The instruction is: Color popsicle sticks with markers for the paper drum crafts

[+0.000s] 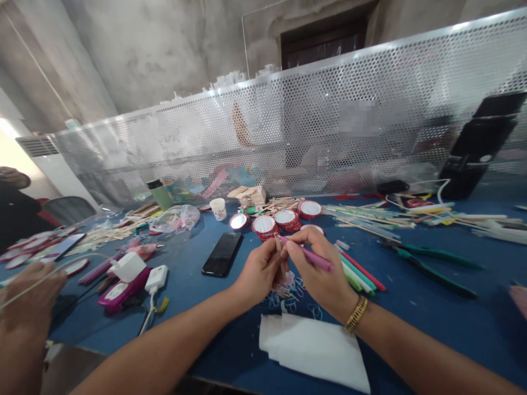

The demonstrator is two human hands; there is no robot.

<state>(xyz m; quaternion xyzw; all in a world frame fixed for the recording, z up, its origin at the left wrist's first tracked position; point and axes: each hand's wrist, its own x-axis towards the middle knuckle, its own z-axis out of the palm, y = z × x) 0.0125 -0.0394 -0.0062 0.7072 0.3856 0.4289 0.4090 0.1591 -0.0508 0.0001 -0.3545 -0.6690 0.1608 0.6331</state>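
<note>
At the near left edge another person's hand [24, 312] is hovering over the blue table [432, 323]. A thin white cable is running past it toward a white charger [128, 267], which is lying against a pink device [119, 293]. Right of those, a black phone [222, 253] is lying flat, screen dark. Near the middle, the person's left hand [261, 271] is pinching its fingertips together on a small wooden piece [278, 243], holding it upright above a scatter of rubber bands [288, 299]. The right hand [319, 269], wearing a gold bracelet [356, 314], is gripping a pink stick [313, 258], whose left tip is meeting the wooden piece. Beyond both hands, red-rimmed round lids [264, 225] are sitting in a cluster, and nearer the body a white folded sheet [317, 348] is lying flat. Just right of the right hand, coloured sticks [362, 274] are lying side by side. Farther right, green-handled pliers [432, 263] are resting on the table.
</note>
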